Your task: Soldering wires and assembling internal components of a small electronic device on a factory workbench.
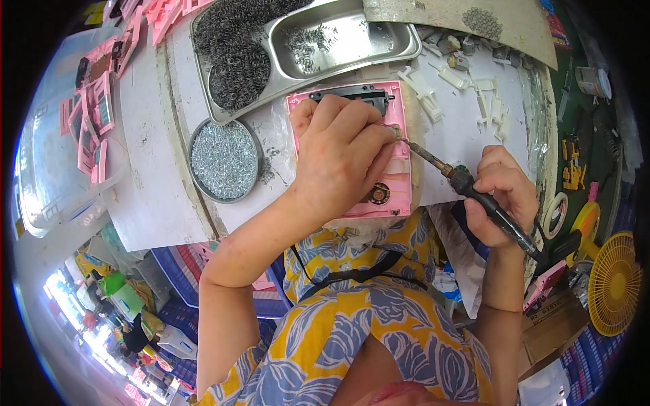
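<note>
A pink plastic casing (pixel 401 169) lies on the worktable in front of me, with a black part (pixel 359 95) along its far edge and a round dark piece (pixel 379 194) nearer me. My left hand (pixel 338 145) rests over the casing, its fingers closed at a small part (pixel 395 131) mostly hidden by them. In my right hand (pixel 504 193) is a soldering iron (pixel 467 186), gripped by its black handle. The iron's tip points left and meets or almost meets that small part at the casing's right side; actual contact is hard to tell.
A steel tray (pixel 414 47) of dark coil springs (pixel 233 54) stands beyond the casing. Left of it is a round tin (pixel 257 159) of small screws. White plastic parts (pixel 450 78) and small motors (pixel 459 62) lie at far right. Pink parts (pixel 95 115) sit by a clear bin (pixel 40 169).
</note>
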`<action>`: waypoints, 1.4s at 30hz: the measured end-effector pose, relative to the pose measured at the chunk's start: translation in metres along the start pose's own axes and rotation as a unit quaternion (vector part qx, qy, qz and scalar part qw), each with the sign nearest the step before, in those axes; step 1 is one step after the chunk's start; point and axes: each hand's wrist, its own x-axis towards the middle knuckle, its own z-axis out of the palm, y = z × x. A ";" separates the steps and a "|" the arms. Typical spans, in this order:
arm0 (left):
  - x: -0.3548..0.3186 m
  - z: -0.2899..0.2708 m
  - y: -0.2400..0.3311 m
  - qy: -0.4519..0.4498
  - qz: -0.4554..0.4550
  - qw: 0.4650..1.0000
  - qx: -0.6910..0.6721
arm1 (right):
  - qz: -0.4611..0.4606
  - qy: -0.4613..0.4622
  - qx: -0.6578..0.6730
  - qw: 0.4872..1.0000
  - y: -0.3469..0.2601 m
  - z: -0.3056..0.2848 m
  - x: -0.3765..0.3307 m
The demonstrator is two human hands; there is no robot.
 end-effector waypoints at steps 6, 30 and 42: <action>-0.001 0.001 0.000 0.003 0.002 1.000 0.007 | -0.001 -0.009 -0.012 1.000 -0.001 0.001 0.003; -0.001 -0.002 0.003 -0.026 -0.010 0.999 0.023 | 0.250 0.118 0.188 0.943 -0.020 -0.008 -0.002; -0.001 -0.001 0.001 -0.022 -0.003 0.999 0.025 | 0.222 0.111 0.145 0.958 -0.015 -0.014 -0.003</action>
